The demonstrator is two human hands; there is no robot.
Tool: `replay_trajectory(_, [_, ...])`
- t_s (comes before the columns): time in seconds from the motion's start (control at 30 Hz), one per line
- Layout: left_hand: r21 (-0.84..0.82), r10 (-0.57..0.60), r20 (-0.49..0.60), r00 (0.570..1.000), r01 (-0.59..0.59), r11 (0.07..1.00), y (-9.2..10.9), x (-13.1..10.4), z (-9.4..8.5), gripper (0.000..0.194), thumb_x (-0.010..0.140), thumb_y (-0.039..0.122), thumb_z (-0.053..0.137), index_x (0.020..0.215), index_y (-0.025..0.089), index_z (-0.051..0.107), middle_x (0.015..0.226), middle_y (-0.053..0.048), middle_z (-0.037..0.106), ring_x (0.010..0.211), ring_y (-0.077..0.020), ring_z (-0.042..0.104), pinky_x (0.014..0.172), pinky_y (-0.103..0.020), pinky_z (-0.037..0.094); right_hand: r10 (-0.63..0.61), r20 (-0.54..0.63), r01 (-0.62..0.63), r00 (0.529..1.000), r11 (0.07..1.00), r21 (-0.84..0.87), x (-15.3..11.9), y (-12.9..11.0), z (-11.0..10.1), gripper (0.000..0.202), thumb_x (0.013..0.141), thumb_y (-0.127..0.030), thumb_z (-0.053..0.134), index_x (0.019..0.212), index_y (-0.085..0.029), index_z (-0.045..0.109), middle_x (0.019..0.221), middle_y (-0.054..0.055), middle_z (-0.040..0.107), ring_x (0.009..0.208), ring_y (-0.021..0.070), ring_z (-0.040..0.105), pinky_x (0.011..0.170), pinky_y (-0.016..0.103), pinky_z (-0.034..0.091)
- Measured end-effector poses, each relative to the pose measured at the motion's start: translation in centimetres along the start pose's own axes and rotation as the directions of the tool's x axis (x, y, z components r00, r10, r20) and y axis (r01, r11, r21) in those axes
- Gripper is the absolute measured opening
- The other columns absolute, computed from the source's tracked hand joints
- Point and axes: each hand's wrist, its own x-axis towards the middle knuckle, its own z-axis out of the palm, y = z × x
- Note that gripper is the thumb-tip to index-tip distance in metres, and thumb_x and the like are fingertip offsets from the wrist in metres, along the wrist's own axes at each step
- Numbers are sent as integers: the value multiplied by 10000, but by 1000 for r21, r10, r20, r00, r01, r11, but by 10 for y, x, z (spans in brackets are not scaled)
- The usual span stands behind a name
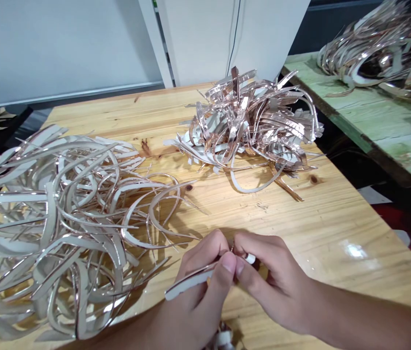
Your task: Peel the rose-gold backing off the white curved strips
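My left hand (205, 287) is closed, thumb and fingers pinching a white strip (189, 283) with a shiny rose-gold edge. The strip's free end sticks out to the left across the hand. My right hand (273, 277) pinches at the same spot, its thumb and fingertips meeting those of the left. A short white end shows by the right fingers, and the rest between the fingertips is hidden. Left of my hands lies a large tangled pile of curled white strips (50, 209) with metallic edges.
A pile of shiny rose-gold trimmings (252, 121) lies at the back of the wooden table (300, 218). Small scraps (223, 338) sit at the bottom, partly behind my left hand. At right, a greenish table (402, 126) holds another strip heap (380, 53).
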Motion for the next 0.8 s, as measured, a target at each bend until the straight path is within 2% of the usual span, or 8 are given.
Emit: replay_trajectory(0.8, [42, 9, -14, 1000, -9, 999, 3, 0, -1, 359, 1102, 383, 363, 804, 208, 459, 766, 9, 459, 712, -149, 441, 687, -301, 373, -2, 12, 2, 1000, 1000, -7, 0, -1, 0, 279, 995, -228, 557, 766, -221, 397, 717, -35, 439, 638, 122, 409, 571, 268, 323])
